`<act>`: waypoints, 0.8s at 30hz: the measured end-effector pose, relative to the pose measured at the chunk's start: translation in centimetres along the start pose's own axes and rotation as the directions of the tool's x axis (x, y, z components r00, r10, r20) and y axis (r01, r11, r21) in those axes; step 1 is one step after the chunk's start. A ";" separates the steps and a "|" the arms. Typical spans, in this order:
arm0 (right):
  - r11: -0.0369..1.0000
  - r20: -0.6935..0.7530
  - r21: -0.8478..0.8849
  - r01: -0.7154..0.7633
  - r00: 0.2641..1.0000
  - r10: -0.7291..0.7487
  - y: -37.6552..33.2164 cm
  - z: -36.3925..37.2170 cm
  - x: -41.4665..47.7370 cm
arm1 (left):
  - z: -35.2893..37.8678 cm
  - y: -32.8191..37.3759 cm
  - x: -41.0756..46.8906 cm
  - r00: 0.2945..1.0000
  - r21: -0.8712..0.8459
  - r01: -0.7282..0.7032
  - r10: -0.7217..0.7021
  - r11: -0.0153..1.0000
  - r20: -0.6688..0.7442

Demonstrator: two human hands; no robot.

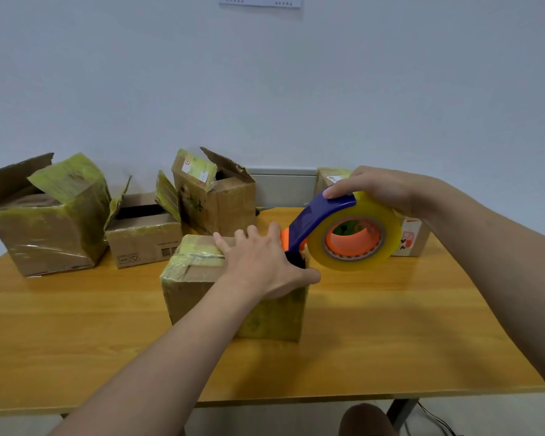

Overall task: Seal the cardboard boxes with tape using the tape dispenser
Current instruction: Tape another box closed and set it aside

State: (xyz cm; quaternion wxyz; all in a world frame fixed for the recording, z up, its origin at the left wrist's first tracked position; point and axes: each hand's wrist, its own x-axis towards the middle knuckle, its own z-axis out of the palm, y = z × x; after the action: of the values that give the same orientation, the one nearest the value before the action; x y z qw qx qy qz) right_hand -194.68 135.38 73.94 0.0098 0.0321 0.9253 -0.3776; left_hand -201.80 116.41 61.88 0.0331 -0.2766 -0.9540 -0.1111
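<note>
A small cardboard box with yellowed tape on its top stands in the middle of the wooden table. My left hand lies flat on the box's top, fingers spread, thumb over its right edge. My right hand grips the blue and orange tape dispenser from above. It carries a big roll of clear yellowish tape. The dispenser's front end touches the box's top right edge, just beside my left thumb.
Three opened boxes stand at the back left: a large one, a low one and a tall one. Another box sits behind the tape roll at the right. The table's front edge runs below my arms.
</note>
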 end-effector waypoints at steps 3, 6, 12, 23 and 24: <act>0.999 -0.054 0.047 -0.002 0.999 0.004 0.7 0.0 0.1 | 0.6 -0.8 -0.1 0.992 0.023 -0.049 0.051 0.999 -0.114; 0.995 -0.090 0.095 -0.018 0.996 0.026 1.6 0.2 0.2 | 1.2 -1.3 -0.8 0.954 -0.003 -0.169 0.162 0.986 -0.253; 0.997 -0.074 0.074 -0.006 0.997 0.011 1.3 0.0 0.3 | 1.5 -1.1 -1.0 0.945 -0.066 -0.219 0.195 0.973 -0.264; 0.999 -0.022 0.029 -0.046 0.999 0.047 1.3 -2.2 -1.5 | 1.4 0.5 -0.9 0.982 -0.006 -0.155 0.154 0.988 -0.111; 0.998 -0.032 0.040 -0.048 0.998 0.049 1.4 -2.2 -1.7 | 1.5 0.6 -0.8 0.984 -0.003 -0.151 0.150 0.989 -0.097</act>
State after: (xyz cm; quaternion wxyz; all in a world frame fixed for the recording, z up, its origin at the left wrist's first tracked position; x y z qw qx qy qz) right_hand -192.84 137.82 74.62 0.0029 0.0609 0.9168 -0.3947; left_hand -200.77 116.86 60.47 0.0860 -0.3422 -0.9271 -0.1265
